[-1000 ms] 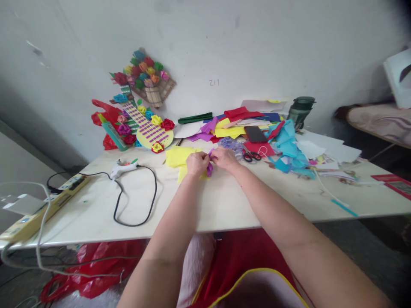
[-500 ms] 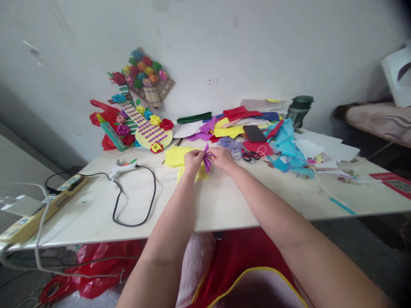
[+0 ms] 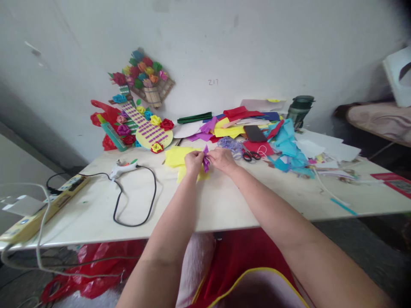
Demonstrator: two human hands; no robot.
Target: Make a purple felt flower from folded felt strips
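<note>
Purple paper strip (image 3: 206, 164), pinched by the fingertips of both the left hand (image 3: 193, 161) and right hand (image 3: 222, 159), lies between them, neither nearer; its long axis crosses their line, over the surface (image 3: 224, 201), beside yellow sheets (image 3: 175, 157) at left.

Left hand (image 3: 194, 161), right hand (image 3: 224, 160): bare. Forearms (image 3: 171, 231): bare. Garment (image 3: 240, 252): red, near centre, curved yellow edging (image 3: 257, 269). Pale, textured cloth (image 3: 198, 261), left of red.
</note>
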